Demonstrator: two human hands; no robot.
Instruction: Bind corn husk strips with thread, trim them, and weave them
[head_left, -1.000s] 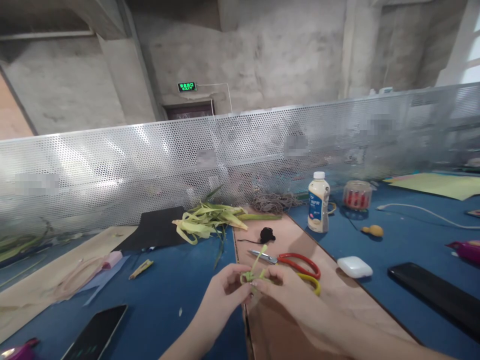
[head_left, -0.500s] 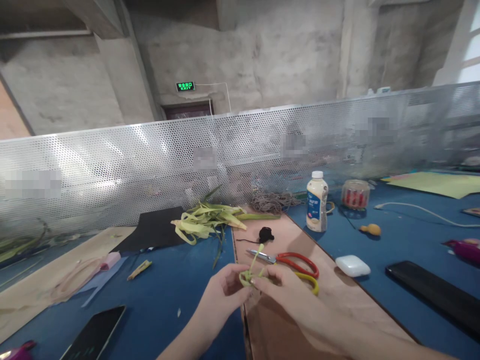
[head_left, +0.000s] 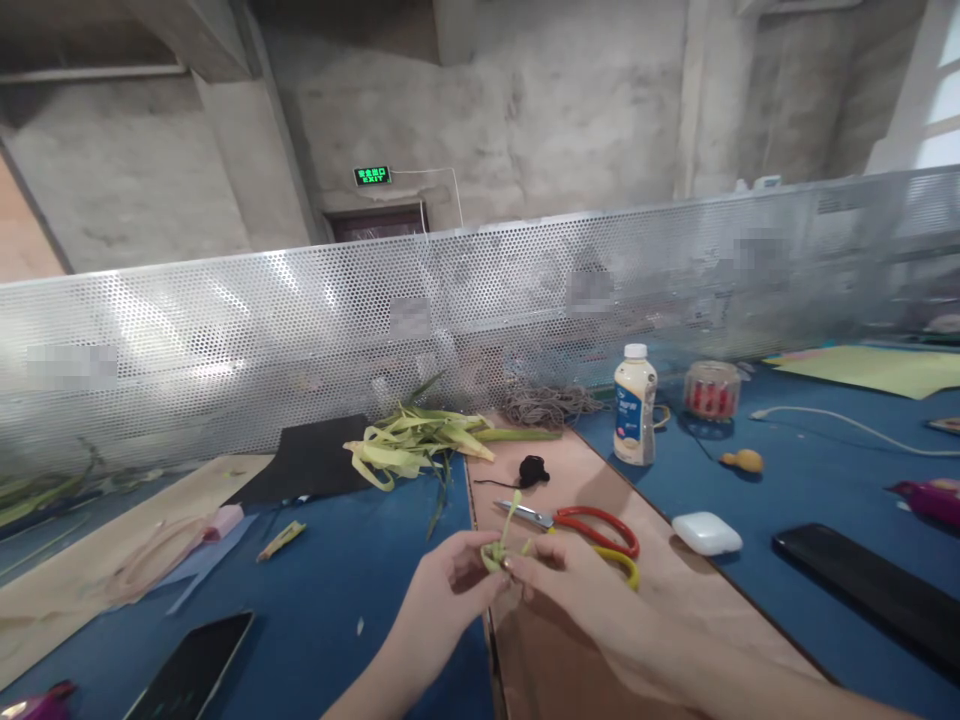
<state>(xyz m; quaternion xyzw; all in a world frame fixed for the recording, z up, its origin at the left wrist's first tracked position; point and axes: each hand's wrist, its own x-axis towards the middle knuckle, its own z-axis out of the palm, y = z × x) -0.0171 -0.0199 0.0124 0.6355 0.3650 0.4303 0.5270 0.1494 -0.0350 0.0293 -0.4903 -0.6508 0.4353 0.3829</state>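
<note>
Between my two hands is a small looped piece of pale green corn husk (head_left: 493, 556), with one strip end sticking up. The fingers of my left hand (head_left: 450, 580) are closed on its left side. My right hand (head_left: 566, 578) pinches it from the right, thumb and fingertips together. Just beyond my right hand lie scissors with red handles (head_left: 600, 525), blades pointing left, and a yellow handle (head_left: 624, 568) partly hidden by the hand. A ball of black thread (head_left: 533, 470) rests on the brown board (head_left: 570, 660) behind the scissors.
A heap of corn husks (head_left: 420, 440) lies at the back, near a black sheet (head_left: 315, 460). To the right stand a milk bottle (head_left: 634, 410) and a clear jar (head_left: 712, 392), with a white case (head_left: 706, 534) and a black phone (head_left: 862, 590) closer. Another phone (head_left: 191, 665) lies left.
Both hands stay almost in place, still closed on the husk. The upright strip end has shifted very slightly; the view has moved a little.
</note>
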